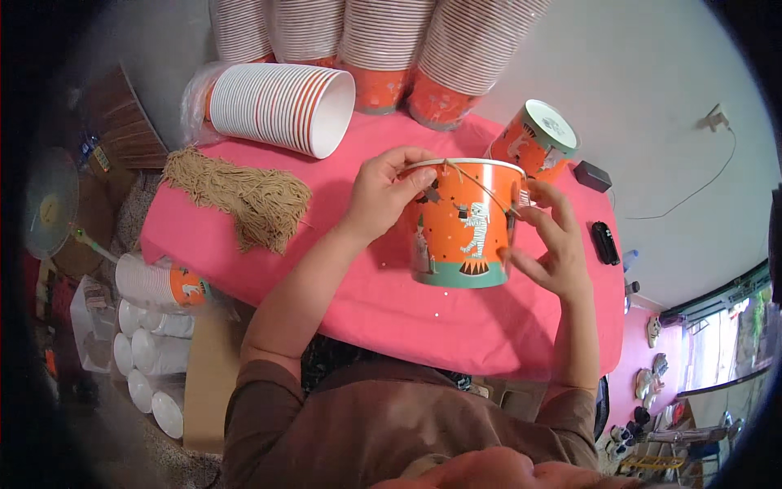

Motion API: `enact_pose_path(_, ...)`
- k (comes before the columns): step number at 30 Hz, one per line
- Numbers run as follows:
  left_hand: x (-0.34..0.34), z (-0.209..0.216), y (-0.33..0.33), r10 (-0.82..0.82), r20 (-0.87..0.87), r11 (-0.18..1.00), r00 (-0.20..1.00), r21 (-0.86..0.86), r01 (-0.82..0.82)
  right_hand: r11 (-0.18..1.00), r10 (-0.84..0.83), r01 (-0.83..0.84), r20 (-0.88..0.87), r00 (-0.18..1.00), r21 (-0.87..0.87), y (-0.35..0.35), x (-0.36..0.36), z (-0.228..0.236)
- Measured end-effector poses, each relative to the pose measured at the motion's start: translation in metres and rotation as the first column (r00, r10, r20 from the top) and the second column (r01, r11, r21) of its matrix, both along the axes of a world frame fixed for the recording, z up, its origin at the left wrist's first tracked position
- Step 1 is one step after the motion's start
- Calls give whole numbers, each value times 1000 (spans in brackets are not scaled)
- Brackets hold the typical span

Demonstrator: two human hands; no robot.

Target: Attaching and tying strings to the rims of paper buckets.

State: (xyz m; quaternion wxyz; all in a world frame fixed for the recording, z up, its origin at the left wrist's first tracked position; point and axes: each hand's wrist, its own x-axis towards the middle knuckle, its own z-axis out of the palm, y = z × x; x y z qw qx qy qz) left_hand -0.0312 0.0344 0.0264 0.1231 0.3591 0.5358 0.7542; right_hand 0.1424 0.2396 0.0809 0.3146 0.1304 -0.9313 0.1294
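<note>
An orange paper bucket (481, 220) with a white rim, a green base band and a printed zebra is held upright above the pink-covered table. My left hand (391, 191) pinches its rim on the left, thumb outside and fingers partly hidden behind. A thin tan cord (481, 186) hangs from the rim across the front to the right side. My right hand (558, 240) curves around that side with its fingers spaced, fingertips at the bucket wall and near the cord's lower end. Whether the right fingertips pinch the cord, I cannot make out.
A tangled bundle of tan cords (244, 196) lies at the table's left. Behind it is a stack of buckets (277, 106) on its side; tall stacks (379, 49) stand at the back. An upturned bucket (538, 138), black box (592, 176) and black object (604, 243) sit right.
</note>
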Motion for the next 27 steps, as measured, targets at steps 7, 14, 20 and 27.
enact_pose_path(7,-7,-4,-3,-59,179,982,982,185,25,998,59,-60,50,997,29,20,-2,5)
enact_pose_path(14,-36,-12,-13,7,265,945,964,314,-93,928,94,5,247,964,-372,18,15,1)
enact_pose_path(20,-31,-11,-14,9,201,961,980,268,-64,924,150,-116,65,987,-365,14,-7,4)
enact_pose_path(27,-27,-13,-12,-160,179,933,971,348,89,848,311,-173,205,928,-501,4,-15,-4)
